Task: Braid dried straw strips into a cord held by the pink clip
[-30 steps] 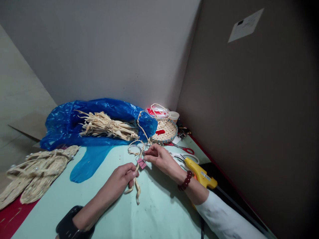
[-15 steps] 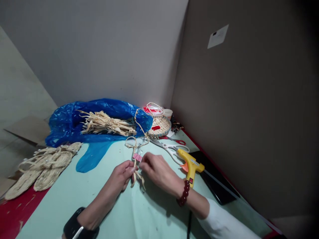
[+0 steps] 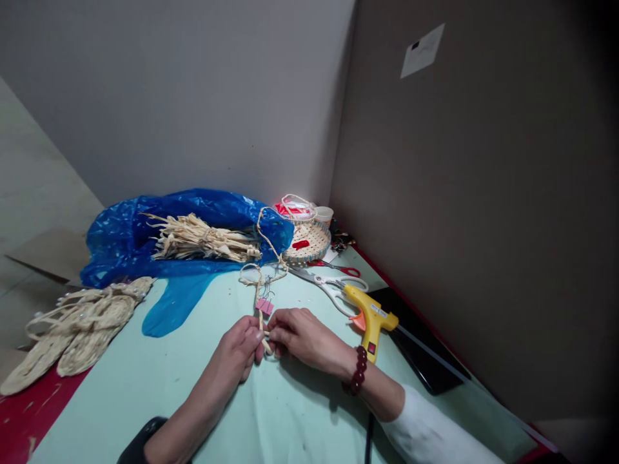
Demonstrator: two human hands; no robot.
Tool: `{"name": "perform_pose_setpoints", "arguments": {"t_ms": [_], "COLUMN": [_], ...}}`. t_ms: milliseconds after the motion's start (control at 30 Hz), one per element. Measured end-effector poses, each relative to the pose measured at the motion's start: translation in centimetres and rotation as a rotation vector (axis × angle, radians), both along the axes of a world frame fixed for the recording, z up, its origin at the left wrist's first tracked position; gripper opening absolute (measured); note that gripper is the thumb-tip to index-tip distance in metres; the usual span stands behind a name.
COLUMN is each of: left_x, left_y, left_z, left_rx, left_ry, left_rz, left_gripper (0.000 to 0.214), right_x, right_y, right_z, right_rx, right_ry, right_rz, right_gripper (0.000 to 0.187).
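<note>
A thin pale braided cord (image 3: 258,295) runs down the table through a pink binder clip (image 3: 264,306). Below the clip, my left hand (image 3: 239,346) pinches the loose straw-coloured strands (image 3: 265,345) at the lower end of the braid. My right hand (image 3: 302,336) comes in from the right with thumb and fingers closed on the same strands, close against my left fingertips. Short strand ends curl just under the fingers. The upper cord loops back toward a blue plastic bag (image 3: 126,238), on which a bundle of dried plant strips (image 3: 203,238) lies.
To the right lie white-handled scissors (image 3: 333,293), a yellow glue gun (image 3: 371,316) and a flat black object (image 3: 425,367). Behind them are a woven tray (image 3: 316,241), a cup (image 3: 324,214) and red-handled scissors (image 3: 351,271). Woven sandals (image 3: 97,322) rest at left.
My right hand has come down and left, closing on the strands beside my left hand. The strand ends, hanging freely before, are now mostly between my fingers. The view has shifted slightly.
</note>
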State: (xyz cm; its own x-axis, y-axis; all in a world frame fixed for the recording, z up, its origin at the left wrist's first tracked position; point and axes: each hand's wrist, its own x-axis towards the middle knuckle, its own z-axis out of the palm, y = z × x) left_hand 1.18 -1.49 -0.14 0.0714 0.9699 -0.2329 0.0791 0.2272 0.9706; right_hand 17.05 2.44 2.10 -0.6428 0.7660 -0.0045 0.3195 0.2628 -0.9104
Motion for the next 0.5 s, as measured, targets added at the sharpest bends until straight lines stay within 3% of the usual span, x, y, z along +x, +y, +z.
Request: {"name": "perform_pose_setpoints", "arguments": {"t_ms": [233, 400, 500], "left_x": [0.0, 0.5, 0.6], "left_y": [-0.1, -0.5, -0.8], "left_z": [0.7, 1.0, 0.9], "left_rx": [-0.050, -0.069, -0.114], "left_ry": [0.090, 0.033, -0.035], "left_rz": [0.053, 0.127, 0.175], "left_gripper": [0.024, 0.026, 0.033], "right_x": [-0.4, -0.7, -1.0], "right_y": [-1.7, -2.9, -3.7], "right_z": [0.3, 0.1, 0.1], "right_rx": [0.412, 0.507, 0.632], "right_ry": [-0.384, -0.397, -0.436], "right_rz": [-0.186, -0.218, -0.187], "right_gripper": [0.016, 0.022, 0.015]}}
